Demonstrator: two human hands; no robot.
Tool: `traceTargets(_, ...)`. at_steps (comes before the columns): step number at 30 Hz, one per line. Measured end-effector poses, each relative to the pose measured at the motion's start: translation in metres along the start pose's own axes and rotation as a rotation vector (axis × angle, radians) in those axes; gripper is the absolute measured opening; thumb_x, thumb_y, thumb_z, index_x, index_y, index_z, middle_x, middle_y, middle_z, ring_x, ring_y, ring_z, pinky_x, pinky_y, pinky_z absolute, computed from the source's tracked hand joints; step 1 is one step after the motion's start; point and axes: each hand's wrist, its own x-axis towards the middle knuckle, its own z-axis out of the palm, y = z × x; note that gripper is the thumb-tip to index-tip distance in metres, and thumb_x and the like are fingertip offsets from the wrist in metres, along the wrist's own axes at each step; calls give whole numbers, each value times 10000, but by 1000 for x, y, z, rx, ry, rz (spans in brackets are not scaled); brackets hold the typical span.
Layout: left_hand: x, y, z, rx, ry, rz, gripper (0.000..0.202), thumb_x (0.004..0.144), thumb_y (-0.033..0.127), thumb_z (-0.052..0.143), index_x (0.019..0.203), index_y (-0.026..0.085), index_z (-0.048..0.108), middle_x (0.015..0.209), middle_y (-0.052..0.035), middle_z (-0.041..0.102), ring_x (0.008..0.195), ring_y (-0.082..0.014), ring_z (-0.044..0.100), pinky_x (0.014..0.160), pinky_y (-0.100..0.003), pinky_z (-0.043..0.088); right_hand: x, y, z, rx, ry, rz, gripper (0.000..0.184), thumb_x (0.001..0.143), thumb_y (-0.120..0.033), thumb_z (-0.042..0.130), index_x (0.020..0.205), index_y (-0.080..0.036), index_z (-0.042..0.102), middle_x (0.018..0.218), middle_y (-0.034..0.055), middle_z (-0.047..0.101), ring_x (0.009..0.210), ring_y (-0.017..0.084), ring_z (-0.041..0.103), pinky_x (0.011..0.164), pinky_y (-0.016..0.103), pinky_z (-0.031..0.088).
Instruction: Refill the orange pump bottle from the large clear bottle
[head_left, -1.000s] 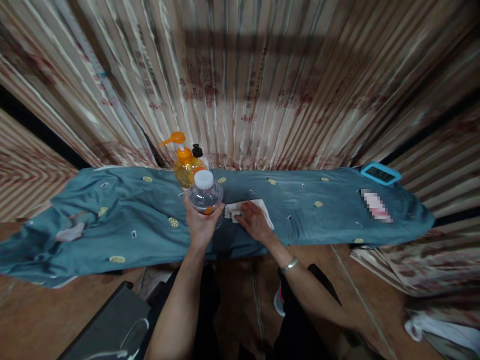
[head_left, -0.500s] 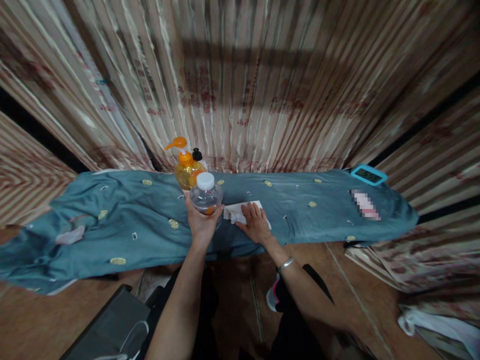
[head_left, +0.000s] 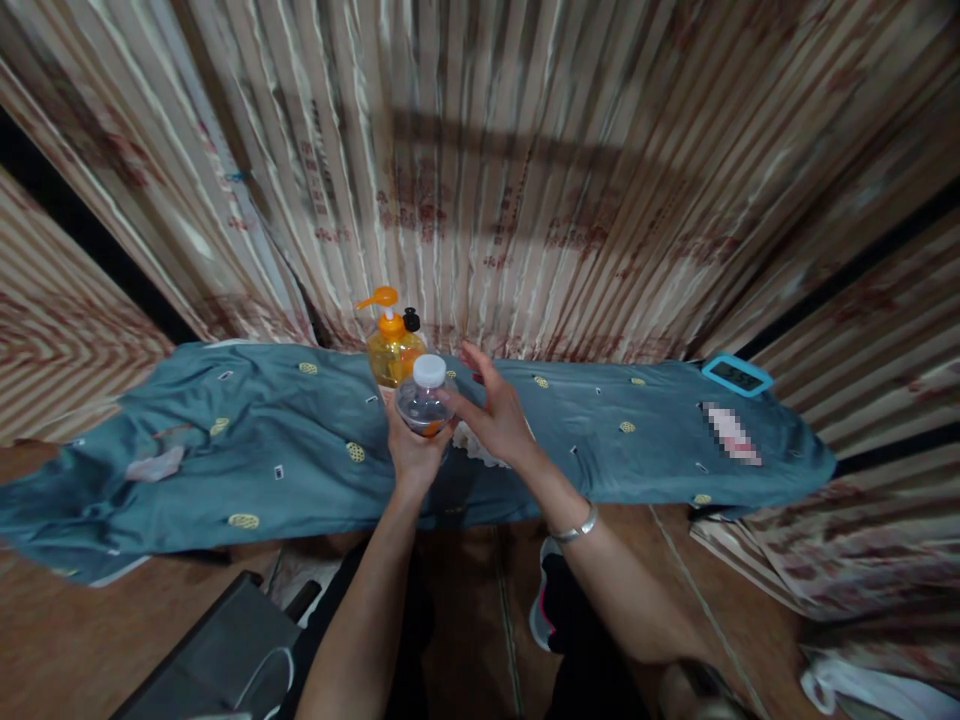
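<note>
My left hand [head_left: 416,458] is wrapped round a clear plastic bottle [head_left: 420,403] with a white cap [head_left: 429,370]. My right hand [head_left: 499,415] is raised just right of the bottle, fingers apart, its thumb close to the bottle's side; whether it touches I cannot tell. Beneath the right hand lies a white tissue [head_left: 476,447], partly hidden. Behind the bottle stands an orange pump bottle [head_left: 390,355] with yellow see-through sides. A black bottle top [head_left: 411,319] shows just behind it.
A blue-green patterned cloth [head_left: 300,440] covers the long narrow table. At its right end sit a blue-framed digital clock [head_left: 737,376] and a blurred-out item [head_left: 731,433]. A pale scrap [head_left: 155,465] lies at left. Striped curtains [head_left: 480,180] hang close behind.
My right hand has lifted off the white tissue and moved up and left to the bottle's side, its fingers spreading. My left hand still holds the bottle. The view has shifted slightly.
</note>
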Motion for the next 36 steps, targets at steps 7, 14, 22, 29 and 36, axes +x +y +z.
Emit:
traceTargets(7,2,-5,-1,-6,-45,47,964,549,265,940,1424,197,541,1395,-161,737,1309,-371,747,1128,-491,621,45,-36,25,-78,-66,136,513,839,-93,904,1291,-40,666,1167,169,779,1066,346,749,954,410,522)
traceTargets(14,-1,-1,-1,-62,-91,35,867,584,308,939,1357,220,557,1277,-107,769,1181,-321,787,1037,-445,649,47,-9,28,111,-114,13,414,828,-580,614,986,-197,615,851,57,671,781,267,631,754,367,448)
traceTargets(22,-2,-1,-2,-75,-79,17,877,581,313,946,1356,233,544,1257,-84,762,1136,-289,787,1007,-415,644,59,2,18,162,-346,-114,643,897,-686,606,1141,-94,669,1044,135,726,876,245,684,782,340,534)
traceTargets(29,-3,1,0,-116,-90,42,853,610,283,947,1359,239,542,1303,-109,760,1217,-303,773,1080,-456,632,65,-40,-24,-508,-441,-240,463,1011,-306,840,1329,6,712,1212,238,757,1131,420,740,888,403,461)
traceTargets(36,-3,-1,0,-119,-80,17,863,586,260,972,1339,251,550,1275,-106,765,1183,-306,777,1068,-487,635,80,-78,-28,-803,-656,-232,316,1052,-284,798,1137,19,779,1080,266,775,1094,424,759,749,371,352)
